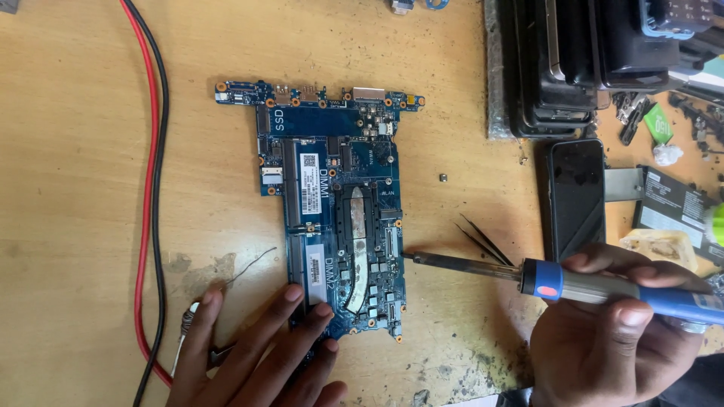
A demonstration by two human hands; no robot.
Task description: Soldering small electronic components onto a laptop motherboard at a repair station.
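Observation:
A blue laptop circuit board (332, 203) lies flat on the wooden bench. My left hand (253, 350) rests on the bench with fingers spread, its fingertips pressing the board's near left corner. My right hand (615, 339) is closed around a blue-handled soldering iron (588, 286). The iron's metal tip (411, 257) touches the board's right edge near a small connector. A thin strand of solder wire (253, 264) lies on the bench just beyond my left hand.
Red and black cables (151, 188) run down the left side. Black tweezers (486, 241) and a dark phone (577, 196) lie right of the board. Stacked laptop shells (573, 60) stand at the back right, with a battery pack (675, 203) and a tiny screw (443, 178).

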